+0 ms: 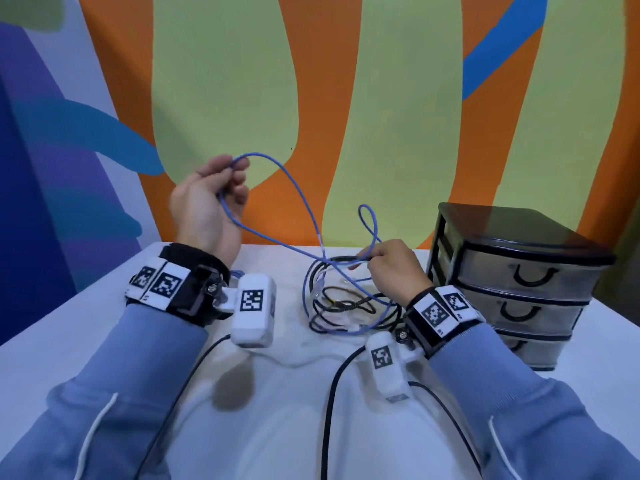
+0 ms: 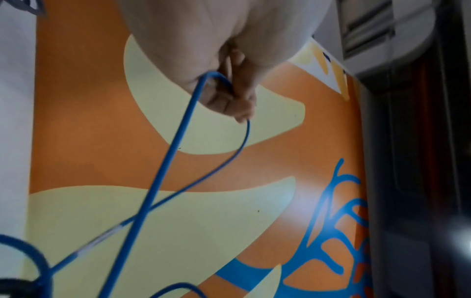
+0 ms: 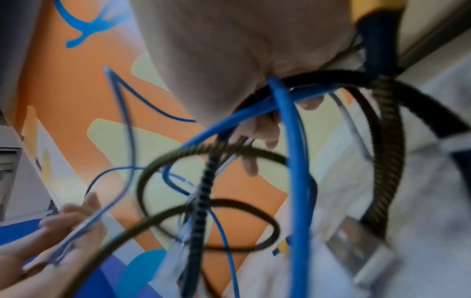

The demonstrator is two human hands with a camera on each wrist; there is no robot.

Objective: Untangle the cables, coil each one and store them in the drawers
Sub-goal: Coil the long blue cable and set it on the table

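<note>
Nearest the body, only bare white tabletop (image 1: 104,323) is seen. Further out, a tangle of black cables (image 1: 323,308) and a brown braided cable (image 1: 349,299) is left lying on the tabletop, with the blue cable (image 1: 298,199) still threaded through it. Over that pile, the blue cable is pinched by the curled fingers of the right hand (image 1: 394,268). A loop of the same cable is held raised by the left hand (image 1: 207,199), whose fingers (image 2: 229,100) are closed around it. At the far right the three-drawer unit (image 1: 512,282) is seen, all drawers shut. By this evidence the task is judged early: nothing is separated, coiled or stored.
</note>
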